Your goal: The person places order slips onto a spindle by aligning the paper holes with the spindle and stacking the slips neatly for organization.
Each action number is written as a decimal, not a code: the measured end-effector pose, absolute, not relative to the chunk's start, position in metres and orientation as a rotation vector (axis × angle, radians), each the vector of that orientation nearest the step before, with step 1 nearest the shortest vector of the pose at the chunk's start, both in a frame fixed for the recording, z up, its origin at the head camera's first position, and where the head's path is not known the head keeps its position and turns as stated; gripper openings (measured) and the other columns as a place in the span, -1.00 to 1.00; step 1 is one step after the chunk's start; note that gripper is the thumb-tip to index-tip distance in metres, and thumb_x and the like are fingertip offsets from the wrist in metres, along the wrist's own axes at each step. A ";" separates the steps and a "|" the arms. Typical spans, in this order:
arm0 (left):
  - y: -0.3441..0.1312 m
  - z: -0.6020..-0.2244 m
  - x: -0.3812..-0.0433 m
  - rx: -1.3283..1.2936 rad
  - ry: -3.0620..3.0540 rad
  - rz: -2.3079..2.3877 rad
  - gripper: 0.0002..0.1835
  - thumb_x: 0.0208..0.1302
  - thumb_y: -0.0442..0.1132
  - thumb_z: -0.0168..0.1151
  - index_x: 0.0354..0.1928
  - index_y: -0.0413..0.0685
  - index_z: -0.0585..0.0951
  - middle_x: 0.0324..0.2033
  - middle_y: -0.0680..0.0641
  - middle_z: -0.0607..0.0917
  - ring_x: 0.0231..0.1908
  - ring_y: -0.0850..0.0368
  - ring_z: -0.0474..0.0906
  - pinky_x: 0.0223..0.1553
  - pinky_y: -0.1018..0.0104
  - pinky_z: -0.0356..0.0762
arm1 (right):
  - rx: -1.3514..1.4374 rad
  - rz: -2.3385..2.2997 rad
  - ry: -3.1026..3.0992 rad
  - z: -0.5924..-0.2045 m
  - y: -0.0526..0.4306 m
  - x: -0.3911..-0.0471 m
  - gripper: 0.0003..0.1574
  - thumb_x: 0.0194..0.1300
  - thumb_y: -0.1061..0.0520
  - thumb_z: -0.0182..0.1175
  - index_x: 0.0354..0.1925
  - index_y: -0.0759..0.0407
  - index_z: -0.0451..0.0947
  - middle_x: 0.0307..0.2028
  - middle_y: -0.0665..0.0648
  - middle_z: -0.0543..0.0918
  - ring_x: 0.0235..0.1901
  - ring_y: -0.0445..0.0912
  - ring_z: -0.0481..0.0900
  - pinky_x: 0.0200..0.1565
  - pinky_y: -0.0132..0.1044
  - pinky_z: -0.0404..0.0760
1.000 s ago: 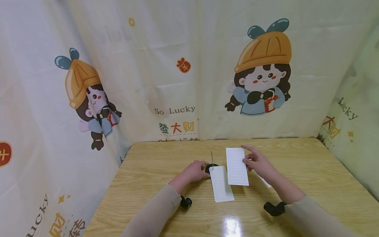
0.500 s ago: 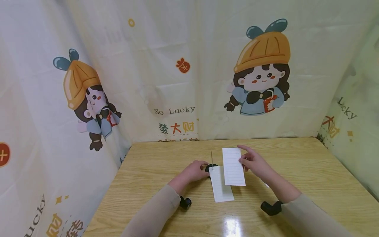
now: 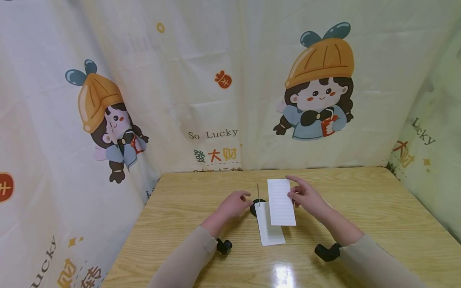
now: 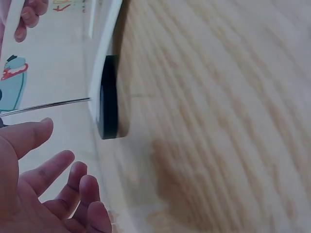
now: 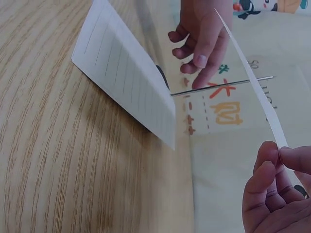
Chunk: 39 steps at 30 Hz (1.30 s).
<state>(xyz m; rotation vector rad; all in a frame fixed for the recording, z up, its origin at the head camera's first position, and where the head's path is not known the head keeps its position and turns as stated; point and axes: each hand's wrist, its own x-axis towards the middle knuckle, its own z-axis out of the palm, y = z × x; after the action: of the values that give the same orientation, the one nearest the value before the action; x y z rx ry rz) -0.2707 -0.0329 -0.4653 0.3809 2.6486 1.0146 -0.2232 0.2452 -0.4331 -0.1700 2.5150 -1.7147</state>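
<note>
A bill spike, its thin metal rod upright on a round black base (image 3: 253, 210), stands mid-table. White lined paper (image 3: 272, 237) is stuck on the rod, low down at the base. My right hand (image 3: 307, 201) pinches a lined paper sheet (image 3: 282, 205) by its right edge, between thumb and fingers. In the right wrist view this sheet (image 5: 256, 85) is raised near the rod's tip (image 5: 265, 78). My left hand (image 3: 233, 205) is just left of the base, its fingers loosely bent and holding nothing; the left wrist view shows them apart from the base (image 4: 109, 99).
A bit of another white sheet (image 3: 328, 204) shows on the wooden table (image 3: 187, 188) behind the right forearm. A printed cloth (image 3: 173, 92) hangs at the table's back and sides. Black wrist cameras (image 3: 327, 252) stick out below both wrists.
My right hand has carried its sheet leftward, so it overlaps the spiked paper more. My left hand has come off the black base and drawn slightly left.
</note>
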 end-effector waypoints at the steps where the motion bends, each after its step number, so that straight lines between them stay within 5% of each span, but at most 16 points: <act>1: -0.033 -0.464 -0.271 0.375 2.643 1.023 -0.52 0.37 0.01 0.25 0.26 0.04 0.55 -0.11 -0.01 0.59 -0.36 0.11 0.51 -0.31 0.20 0.49 | -0.173 -1.714 2.513 -0.433 0.245 -0.223 -0.22 0.43 0.24 0.15 0.51 0.03 0.12 -0.18 0.25 0.53 -0.35 0.04 0.52 -0.28 -0.10 0.60; 24: -0.033 -0.427 -0.265 0.399 2.712 1.237 -0.62 0.45 0.10 0.10 0.18 0.19 0.59 -0.09 0.10 0.59 -0.10 0.10 0.50 -0.23 0.19 0.52 | -0.257 -1.765 2.514 -0.425 0.229 -0.228 -0.25 0.42 0.28 0.16 0.47 -0.02 0.21 -0.24 0.24 0.55 -0.37 0.21 0.52 -0.34 -0.10 0.60; 29: -0.030 -0.423 -0.267 0.332 2.646 1.370 -0.61 0.45 0.16 0.07 0.15 0.20 0.60 -0.01 0.09 0.62 -0.03 0.09 0.53 -0.10 0.10 0.53 | -0.271 -1.771 2.497 -0.423 0.222 -0.229 -0.24 0.41 0.27 0.17 0.48 -0.01 0.20 -0.21 0.25 0.53 -0.39 0.13 0.52 -0.33 -0.09 0.61; 39: -0.019 -0.420 -0.268 0.293 2.557 1.510 -0.54 0.42 0.21 0.08 0.13 0.10 0.61 -0.09 0.06 0.62 -0.06 0.00 0.59 -0.14 0.15 0.54 | -0.256 -1.744 2.492 -0.426 0.213 -0.234 -0.24 0.41 0.26 0.17 0.48 -0.03 0.20 -0.20 0.24 0.54 -0.38 0.11 0.54 -0.30 -0.06 0.61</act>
<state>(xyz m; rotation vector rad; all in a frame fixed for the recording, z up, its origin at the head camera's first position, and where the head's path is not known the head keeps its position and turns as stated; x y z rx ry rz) -0.2676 -0.0191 -0.4196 0.2933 2.5565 1.5104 -0.2340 0.2135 -0.4264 -0.2562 2.4919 -1.7442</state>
